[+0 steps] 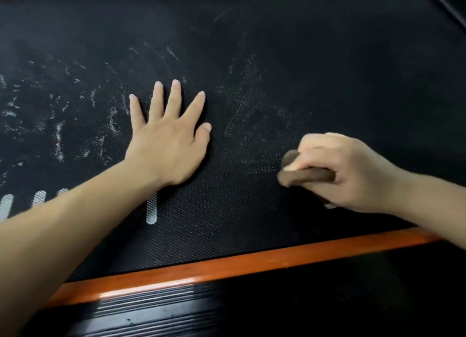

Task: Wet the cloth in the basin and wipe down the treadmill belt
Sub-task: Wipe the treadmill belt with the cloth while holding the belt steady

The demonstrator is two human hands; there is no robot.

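Brown cloth point(306, 176), bunched, gripped in closed right hand point(353, 171), pressed on belt point(353, 72) near its near-right edge. Left hand point(167, 135) flat, fingers spread, holding nothing, mid-belt. Wiping underway: right side mostly dark and clean, left side streaked white, likely left to do. Basin not visible.

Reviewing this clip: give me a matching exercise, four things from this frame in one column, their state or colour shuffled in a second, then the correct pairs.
Things:
1. left hand
2. right hand
3. cloth
4. side rail strip

States:
A. orange
B. brown, bunched up
C. flat on the belt, fingers spread
D. closed around the cloth

Pairs: 1-C, 2-D, 3-B, 4-A
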